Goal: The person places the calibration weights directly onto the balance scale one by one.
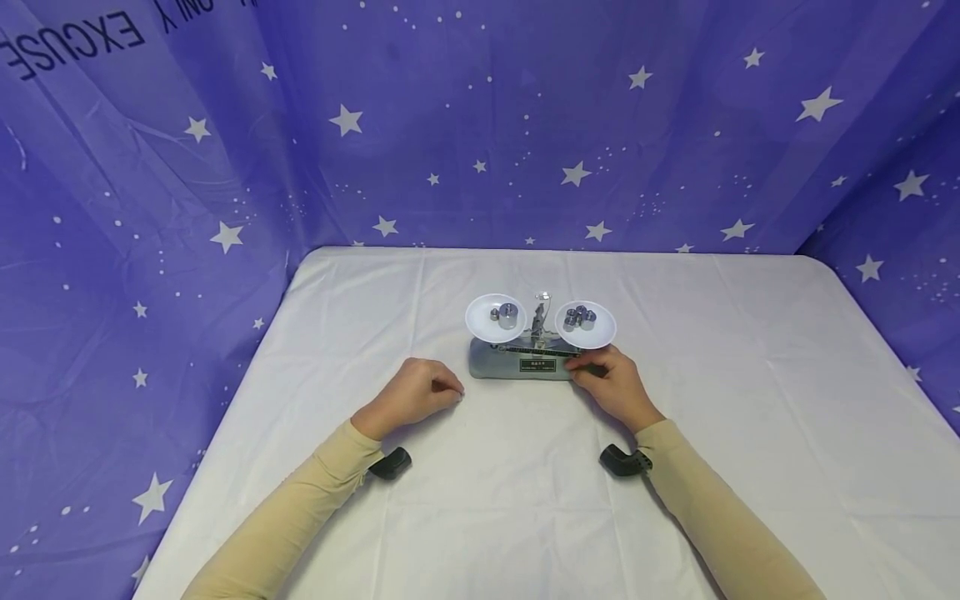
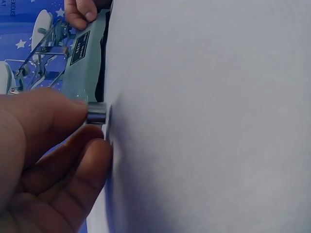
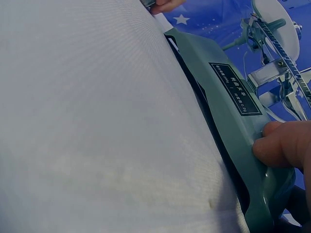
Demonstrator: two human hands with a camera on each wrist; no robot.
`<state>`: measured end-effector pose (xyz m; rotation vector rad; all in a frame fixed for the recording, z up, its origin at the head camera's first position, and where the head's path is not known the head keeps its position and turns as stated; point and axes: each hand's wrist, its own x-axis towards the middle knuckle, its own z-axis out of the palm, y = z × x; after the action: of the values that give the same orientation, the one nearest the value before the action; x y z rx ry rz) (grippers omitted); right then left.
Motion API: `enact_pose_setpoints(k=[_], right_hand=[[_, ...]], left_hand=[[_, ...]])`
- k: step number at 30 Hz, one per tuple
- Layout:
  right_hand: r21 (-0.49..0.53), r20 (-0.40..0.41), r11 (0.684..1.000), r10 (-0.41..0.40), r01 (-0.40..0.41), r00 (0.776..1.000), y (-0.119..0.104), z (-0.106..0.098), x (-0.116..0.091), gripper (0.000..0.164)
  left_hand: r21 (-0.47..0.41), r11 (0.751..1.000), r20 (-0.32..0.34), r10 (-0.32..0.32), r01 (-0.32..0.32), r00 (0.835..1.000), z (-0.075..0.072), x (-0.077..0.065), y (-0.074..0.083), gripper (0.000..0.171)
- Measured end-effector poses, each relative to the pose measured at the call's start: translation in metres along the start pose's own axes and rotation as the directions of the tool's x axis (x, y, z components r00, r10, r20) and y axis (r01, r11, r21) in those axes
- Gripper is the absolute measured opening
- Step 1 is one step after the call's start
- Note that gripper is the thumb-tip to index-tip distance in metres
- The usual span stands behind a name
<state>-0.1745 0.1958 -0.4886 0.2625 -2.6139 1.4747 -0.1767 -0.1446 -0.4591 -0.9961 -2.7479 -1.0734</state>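
A green-grey balance scale stands on the table with two white pans. The left pan carries a larger metal weight and a small one. Several small metal weights sit grouped on the right pan. My left hand, left of the base, pinches a small cylindrical metal weight between thumb and finger, close over the tablecloth. My right hand grips the base's right end below the right pan, thumb and finger on its front and top.
A white cloth covers the table. Purple star-printed curtains hang behind it and at both sides. Black curved devices are worn at both wrists, low over the cloth.
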Motion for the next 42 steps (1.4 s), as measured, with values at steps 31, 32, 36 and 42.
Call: enact_pose_setpoints(k=[31,32,36,42], right_hand=[[0.002,0.0,1.0,-0.009,0.009,1.0,-0.003,0.0,0.0,0.014],[0.001,0.0,1.0,-0.006,0.006,1.0,-0.003,0.0,0.0,0.014],[0.004,0.002,1.0,0.006,-0.006,1.0,-0.004,0.0,0.0,0.014],[0.012,0.008,1.0,0.004,-0.005,1.0,-0.002,0.0,-0.001,0.013]], left_hand=[[-0.44,0.864,-0.217,-0.367,0.245,0.905,-0.01,0.005,-0.003,0.01],[-0.46,0.853,-0.218,-0.378,0.247,0.9,-0.012,0.006,-0.002,0.009],[-0.515,0.823,-0.223,-0.399,0.24,0.889,-0.023,0.01,0.003,0.009],[-0.512,0.817,-0.215,-0.423,0.267,0.88,-0.038,0.016,0.011,0.013]])
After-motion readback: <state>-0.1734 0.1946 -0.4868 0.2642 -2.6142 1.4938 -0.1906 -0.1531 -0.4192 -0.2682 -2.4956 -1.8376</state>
